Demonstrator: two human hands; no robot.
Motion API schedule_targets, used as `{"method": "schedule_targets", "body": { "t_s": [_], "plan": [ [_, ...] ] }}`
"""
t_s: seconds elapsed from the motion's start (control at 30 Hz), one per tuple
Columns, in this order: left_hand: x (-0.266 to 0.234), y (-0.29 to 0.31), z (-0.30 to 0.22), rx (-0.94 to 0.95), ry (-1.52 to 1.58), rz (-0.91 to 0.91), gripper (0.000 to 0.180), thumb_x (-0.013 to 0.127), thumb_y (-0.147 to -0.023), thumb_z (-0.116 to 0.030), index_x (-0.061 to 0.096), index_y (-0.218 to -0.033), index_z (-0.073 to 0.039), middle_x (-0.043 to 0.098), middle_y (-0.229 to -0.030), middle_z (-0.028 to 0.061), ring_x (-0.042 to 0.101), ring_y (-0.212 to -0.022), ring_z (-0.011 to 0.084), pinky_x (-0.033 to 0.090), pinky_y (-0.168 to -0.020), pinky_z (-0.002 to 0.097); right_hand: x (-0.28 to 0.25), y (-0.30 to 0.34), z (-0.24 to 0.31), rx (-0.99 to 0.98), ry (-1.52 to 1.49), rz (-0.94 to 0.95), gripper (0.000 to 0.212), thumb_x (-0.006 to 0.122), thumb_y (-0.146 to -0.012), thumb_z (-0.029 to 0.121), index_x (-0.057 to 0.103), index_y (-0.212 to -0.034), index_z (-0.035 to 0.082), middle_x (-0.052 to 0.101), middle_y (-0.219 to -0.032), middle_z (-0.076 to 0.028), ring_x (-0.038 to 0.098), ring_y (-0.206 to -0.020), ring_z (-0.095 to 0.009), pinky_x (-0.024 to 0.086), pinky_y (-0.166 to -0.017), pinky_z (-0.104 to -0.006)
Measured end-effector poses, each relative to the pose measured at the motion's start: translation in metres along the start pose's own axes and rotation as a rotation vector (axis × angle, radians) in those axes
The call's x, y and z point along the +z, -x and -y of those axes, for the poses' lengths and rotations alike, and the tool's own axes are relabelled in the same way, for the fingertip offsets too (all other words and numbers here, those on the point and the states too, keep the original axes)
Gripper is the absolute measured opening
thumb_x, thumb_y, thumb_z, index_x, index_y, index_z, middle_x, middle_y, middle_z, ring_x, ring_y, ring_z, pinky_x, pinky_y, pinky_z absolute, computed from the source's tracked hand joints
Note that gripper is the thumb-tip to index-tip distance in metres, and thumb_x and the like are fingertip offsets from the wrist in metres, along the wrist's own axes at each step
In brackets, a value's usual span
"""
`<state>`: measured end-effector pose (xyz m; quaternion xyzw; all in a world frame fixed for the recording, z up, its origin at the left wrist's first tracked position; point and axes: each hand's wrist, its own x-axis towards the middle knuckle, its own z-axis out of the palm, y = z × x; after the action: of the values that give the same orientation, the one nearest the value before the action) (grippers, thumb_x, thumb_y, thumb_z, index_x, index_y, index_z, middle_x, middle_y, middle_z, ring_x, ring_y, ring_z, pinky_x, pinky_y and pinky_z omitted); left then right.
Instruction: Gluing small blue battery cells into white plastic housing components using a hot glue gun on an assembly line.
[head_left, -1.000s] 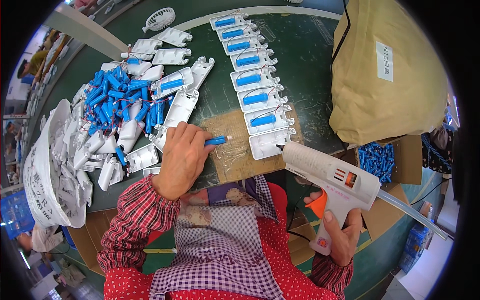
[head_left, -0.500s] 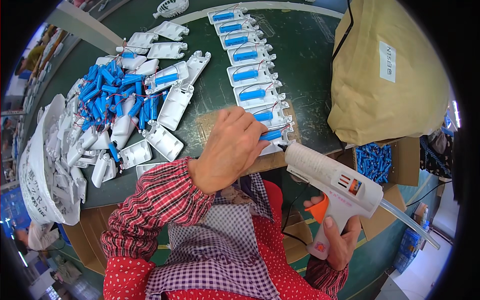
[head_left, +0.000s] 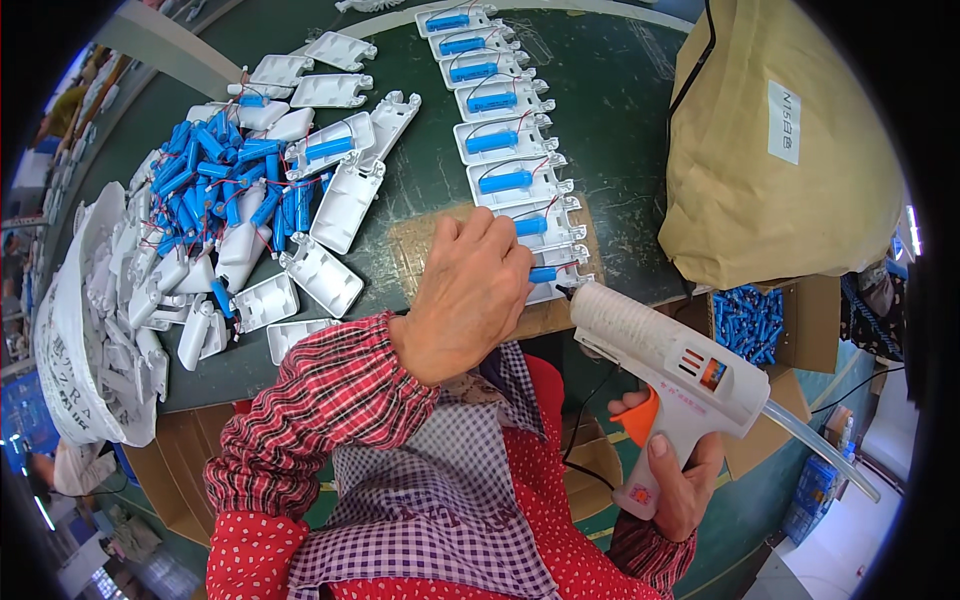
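My right hand (head_left: pixel 682 478) grips a white hot glue gun (head_left: pixel 665 360) by its handle, fingers at the orange trigger. A clear glue stick (head_left: pixel 822 450) sticks out of its back. The dark nozzle is at the right end of the nearest white plastic shell (head_left: pixel 542 294). My left hand (head_left: pixel 468 285) is closed at that shell's left end, fingers curled against the blue battery (head_left: pixel 543 274) in it; the fingertips are partly hidden. Beyond it runs a row of several like shells (head_left: pixel 513 147), each with a blue wired battery.
Left of the row lie a heap of blue batteries (head_left: pixel 215 172), loose white shells (head_left: pixel 347 207) and a white sack of plastic parts (head_left: pixel 85 330). A tan bag (head_left: pixel 775 190) stands at the right. Below it sits a cardboard box (head_left: pixel 812 325) of blue batteries. A black cable hangs beside the bag.
My left hand has shifted slightly, and the nearest battery now lies lower and flatter in its shell. The glue gun has barely moved, its nozzle still at the shell's right end.
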<state>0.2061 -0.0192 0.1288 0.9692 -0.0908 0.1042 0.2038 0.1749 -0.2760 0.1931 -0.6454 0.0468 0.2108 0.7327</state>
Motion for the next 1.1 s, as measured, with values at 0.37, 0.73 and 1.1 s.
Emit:
{"method": "schedule_targets", "body": {
  "t_s": [0.37, 0.73, 1.1],
  "plan": [
    [0.0, 0.0, -0.004, -0.046, -0.035, 0.073, 0.023, 0.072, -0.075, -0.014, 0.063, -0.093, -0.005, 0.052, -0.091, 0.0089, 0.049, -0.093, 0.0261, 0.037, -0.079, 0.0379, 0.004, -0.004, 0.004, -0.02, 0.067, 0.016, 0.051, 0.056, -0.087, 0.002, 0.039, -0.132, -0.01, 0.061, -0.114, -0.026, 0.062, -0.105, -0.035, 0.046, -0.095, -0.0445],
    [0.002, 0.001, -0.004, -0.078, -0.003, 0.076, 0.021, 0.07, -0.075, -0.012, 0.062, -0.093, -0.004, 0.052, -0.092, 0.0098, 0.049, -0.093, 0.0265, 0.037, -0.078, 0.0375, 0.014, -0.014, 0.016, 0.028, 0.268, 0.007, 0.049, 0.057, -0.088, 0.003, 0.039, -0.132, -0.008, 0.063, -0.11, -0.021, 0.063, -0.098, -0.027, 0.049, -0.088, -0.038],
    [0.002, 0.006, -0.006, -0.058, -0.019, 0.049, 0.02, 0.07, -0.075, -0.012, 0.061, -0.091, -0.005, 0.051, -0.09, 0.0095, 0.049, -0.091, 0.0257, 0.036, -0.076, 0.0373, 0.013, -0.015, 0.02, 0.039, 0.317, 0.015, 0.046, 0.061, -0.089, 0.01, 0.043, -0.128, -0.007, 0.064, -0.102, -0.016, 0.063, -0.09, -0.02, 0.05, -0.081, -0.0332]
  ]
}}
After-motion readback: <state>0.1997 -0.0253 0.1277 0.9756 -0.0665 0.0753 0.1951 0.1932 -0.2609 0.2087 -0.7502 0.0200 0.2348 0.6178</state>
